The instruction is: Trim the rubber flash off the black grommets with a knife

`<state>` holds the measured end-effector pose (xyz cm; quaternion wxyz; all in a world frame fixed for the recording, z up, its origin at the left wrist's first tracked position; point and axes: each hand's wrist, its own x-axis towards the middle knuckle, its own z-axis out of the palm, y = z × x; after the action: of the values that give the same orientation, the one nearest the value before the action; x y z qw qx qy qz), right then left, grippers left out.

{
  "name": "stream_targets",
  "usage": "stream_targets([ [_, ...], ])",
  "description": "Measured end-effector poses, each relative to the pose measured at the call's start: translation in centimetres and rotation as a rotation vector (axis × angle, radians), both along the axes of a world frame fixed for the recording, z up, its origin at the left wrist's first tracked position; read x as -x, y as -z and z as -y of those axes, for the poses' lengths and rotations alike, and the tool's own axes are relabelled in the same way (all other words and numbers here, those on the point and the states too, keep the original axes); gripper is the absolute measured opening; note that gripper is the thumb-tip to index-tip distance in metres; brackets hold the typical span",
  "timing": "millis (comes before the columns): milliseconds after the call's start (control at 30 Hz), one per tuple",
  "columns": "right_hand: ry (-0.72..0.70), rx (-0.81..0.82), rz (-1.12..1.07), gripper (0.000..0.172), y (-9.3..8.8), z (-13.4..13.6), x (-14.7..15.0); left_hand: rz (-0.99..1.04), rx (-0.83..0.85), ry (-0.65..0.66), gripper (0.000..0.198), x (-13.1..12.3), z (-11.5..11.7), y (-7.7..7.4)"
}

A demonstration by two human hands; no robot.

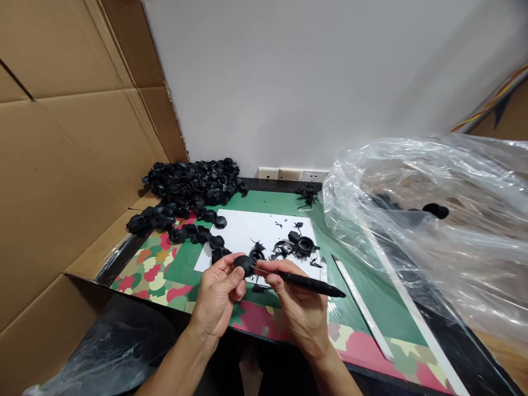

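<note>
Between the thumb and fingers of my left hand (218, 289) is a round, domed black rubber part (243, 266). My right hand (303, 308) grips a slim black-handled tool (311, 283) like a pen. Its thin metal tip reaches the right edge of the rubber part; whether it is a blade or a pick is too small to tell. Just behind the held part, a ring-shaped black piece (256, 255) rests on the white sheet (243, 225). To the right on the sheet lies another black rubber ring (305, 245), with dark scraps around it.
A large heap of black rubber parts (193, 181) fills the back left, beside a cardboard wall (74, 165). Black trimmings (307, 194) lie at the back. A white-handled pointed tool (363, 308) lies on the right of the green mat (355, 264). Clear plastic bagging (412, 176) covers the far right.
</note>
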<state>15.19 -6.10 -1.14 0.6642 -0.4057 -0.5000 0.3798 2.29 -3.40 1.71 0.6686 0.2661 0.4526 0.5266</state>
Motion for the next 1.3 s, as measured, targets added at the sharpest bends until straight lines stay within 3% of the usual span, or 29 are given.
stream_targets([
  [133, 0.106, -0.127, 0.059, 0.010, 0.1, -0.3, 0.0, 0.039, 0.037, -0.001, 0.051, -0.1, 0.1, -0.1],
  [200, 0.227, -0.172, 0.107, 0.008, 0.2, -0.9, -0.8, 0.061, 0.074, 0.021, 0.051, 0.2, 0.1, -0.2],
  [267, 0.387, -0.169, 0.141, 0.006, 0.4, -1.6, -2.0, 0.078, 0.105, 0.037, 0.049, 0.6, 0.1, -0.3],
  [333, 0.448, -0.098, 0.134, 0.008, 0.6, -2.0, -2.9, 0.096, 0.119, 0.064, 0.047, 0.9, 0.1, -0.3],
  [467, 0.269, 0.084, 0.062, 0.017, 0.6, -1.7, -2.9, 0.137, 0.092, 0.133, 0.042, 1.3, -0.1, 0.0],
  [600, 0.118, 0.167, -0.029, 0.020, 0.1, -1.1, -2.1, 0.154, 0.074, 0.154, 0.036, 1.7, -0.3, 0.6],
  [833, -0.064, 0.097, 0.270, 0.019, -0.9, -1.1, -1.8, 0.081, 0.088, 0.331, 0.037, 2.1, -0.8, 0.4],
  [933, -0.127, 0.023, 0.399, 0.019, -1.0, -1.1, -1.3, 0.006, 0.082, 0.321, 0.041, 1.6, -1.0, 0.1],
  [1000, -0.075, -0.012, 0.435, 0.020, -0.7, -1.1, -0.9, -0.032, 0.054, 0.246, 0.044, 0.9, -0.9, 0.1],
  [1133, 0.185, -0.067, 0.490, 0.021, -0.1, -1.0, 0.1, -0.071, -0.085, 0.068, 0.045, -0.4, -0.1, 0.5],
  [1300, 0.342, -0.167, 0.613, 0.019, 0.4, -1.1, 0.6, -0.202, -0.216, 0.008, 0.039, -0.7, 0.4, 1.2],
])
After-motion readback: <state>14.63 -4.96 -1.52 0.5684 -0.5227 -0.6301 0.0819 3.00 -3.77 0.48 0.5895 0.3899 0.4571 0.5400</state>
